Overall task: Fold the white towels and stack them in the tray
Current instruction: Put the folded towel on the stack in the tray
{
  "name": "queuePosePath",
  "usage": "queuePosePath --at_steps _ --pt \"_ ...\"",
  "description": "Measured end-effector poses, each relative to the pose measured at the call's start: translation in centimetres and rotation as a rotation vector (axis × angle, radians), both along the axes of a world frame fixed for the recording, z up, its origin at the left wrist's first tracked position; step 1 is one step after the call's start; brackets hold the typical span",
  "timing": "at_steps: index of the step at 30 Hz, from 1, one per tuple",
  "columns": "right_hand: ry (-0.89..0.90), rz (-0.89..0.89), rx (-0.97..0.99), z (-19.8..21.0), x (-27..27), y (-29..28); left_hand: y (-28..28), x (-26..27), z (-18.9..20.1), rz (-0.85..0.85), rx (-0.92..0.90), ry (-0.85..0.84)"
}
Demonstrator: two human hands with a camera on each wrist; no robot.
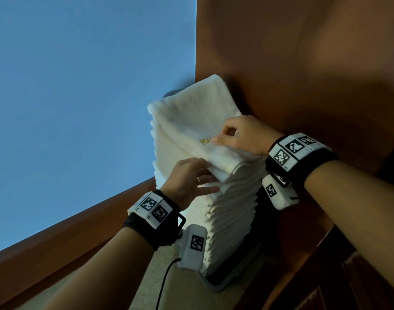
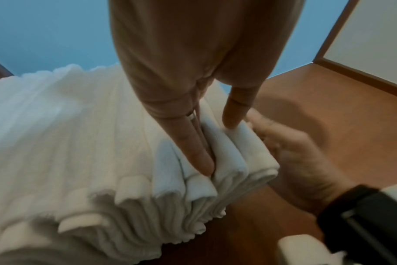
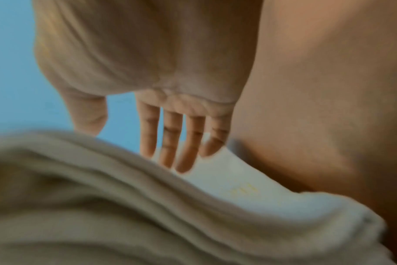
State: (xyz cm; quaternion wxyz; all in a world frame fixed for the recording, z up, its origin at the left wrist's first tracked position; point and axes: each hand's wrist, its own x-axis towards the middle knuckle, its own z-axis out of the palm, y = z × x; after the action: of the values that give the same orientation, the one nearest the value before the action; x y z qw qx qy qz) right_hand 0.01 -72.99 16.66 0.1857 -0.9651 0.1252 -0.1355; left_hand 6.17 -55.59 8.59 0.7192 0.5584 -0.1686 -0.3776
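A tall stack of folded white towels point(image 1: 227, 211) stands in a grey tray point(image 1: 222, 285), whose near corner shows below it. The top towel point(image 1: 191, 113) carries gold lettering. My left hand point(image 1: 191, 175) is at the stack's near edge. In the left wrist view its straight fingers point(image 2: 200, 152) are slid between the folds and its thumb presses from the other side, pinching the top towel point(image 2: 233, 152). My right hand point(image 1: 243, 135) rests on the top towel point(image 3: 249, 188) beside the lettering, with its straight fingers point(image 3: 181, 143) touching the cloth and holding nothing.
The stack stands against a brown wooden panel point(image 1: 303, 63) on the right. A blue surface point(image 1: 79, 108) edged with a wooden strip point(image 1: 68, 238) fills the left. A black cable point(image 1: 164, 283) hangs from my left wrist camera over a beige floor point(image 1: 146, 294).
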Motion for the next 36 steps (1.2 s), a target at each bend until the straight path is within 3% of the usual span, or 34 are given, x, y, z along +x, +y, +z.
queuePosePath --at_steps 4,9,14,18,20,22,26,29,31,33,36 --pt "0.296 0.006 -0.230 1.5 -1.4 3.7 -0.1 -0.6 -0.4 0.022 0.012 -0.092" --pt "0.248 -0.071 -0.349 0.8 -1.2 5.4 -0.4 -1.2 -0.6 0.128 0.044 -0.104" --pt "0.100 -0.157 -0.302 1.1 -1.0 5.9 -0.2 -2.0 -0.9 0.233 0.014 -0.072" --pt "0.224 -0.086 -0.317 0.0 -1.6 6.2 0.3 -2.5 -0.7 0.225 0.043 -0.119" --pt "0.231 -0.048 -0.135 -0.2 -2.0 5.5 1.0 -2.2 0.0 0.180 0.091 -0.161" --pt "0.137 -0.071 0.030 0.1 -2.1 4.8 1.8 -0.7 1.0 0.205 0.216 -0.358" --pt "0.024 -0.151 -0.098 -1.1 -1.2 3.4 2.5 4.3 3.4 0.494 0.501 -1.092" --pt "0.156 -0.162 -0.075 -2.5 -0.1 2.4 1.3 7.5 4.9 0.331 0.604 -1.505" --pt "0.163 -0.109 0.131 -2.6 0.1 1.7 0.4 9.4 5.8 0.159 0.759 -1.663" --pt "0.128 -0.087 0.318 -2.7 0.4 0.6 -0.5 11.2 6.3 0.022 0.909 -1.699" --pt "0.316 -0.185 0.098 -3.8 1.6 -1.3 -1.6 13.7 6.4 -0.081 1.044 -1.691"
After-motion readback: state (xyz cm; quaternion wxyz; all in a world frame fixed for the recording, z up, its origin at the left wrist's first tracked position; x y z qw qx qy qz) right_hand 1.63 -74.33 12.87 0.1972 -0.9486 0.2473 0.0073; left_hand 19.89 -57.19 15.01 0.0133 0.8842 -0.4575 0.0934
